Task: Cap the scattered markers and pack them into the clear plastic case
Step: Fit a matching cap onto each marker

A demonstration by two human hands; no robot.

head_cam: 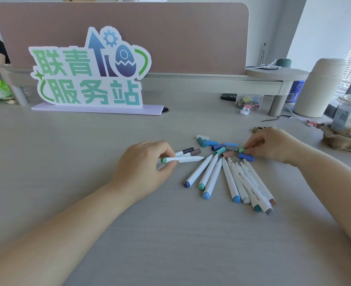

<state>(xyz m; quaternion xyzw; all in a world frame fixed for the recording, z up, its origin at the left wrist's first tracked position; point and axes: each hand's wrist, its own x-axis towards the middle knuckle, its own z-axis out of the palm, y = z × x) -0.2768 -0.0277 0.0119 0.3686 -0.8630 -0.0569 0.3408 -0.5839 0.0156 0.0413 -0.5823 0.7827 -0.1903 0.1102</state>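
View from above a pale grey tabletop (88, 162), with a person's two bare forearms reaching in from the lower edge. The left hand (143, 164) grips a green-ended marker (186, 159): its fingers (168, 151) curl over the white barrel near the green back end, the thumb presses from below, and the uncapped tip points right, just above the tabletop. Behind those fingers lie two capped markers (189, 151), one with a dark grey cap and one with a brown cap, side by side. The right hand (273, 143) pinches a small green cap (241, 150) between thumb and fingertips (250, 148), low against the tabletop at the right edge of the loose caps (219, 147) — a huddle of blue, teal, grey and brownish ones, some touching. Just in front of that huddle, between the two hands, the uncapped markers (230, 178) fan out flat, tips gathered toward the caps and coloured back ends spread toward the viewer; several barrels on the right overlap. Farther back stands a cut-out sign (88, 69) with green and blue characters against a dusty pink divider (191, 38). At right are a jar of clips (249, 102), a cream canister (319, 87) and a clear plastic cup (348, 112) in a cardboard holder.
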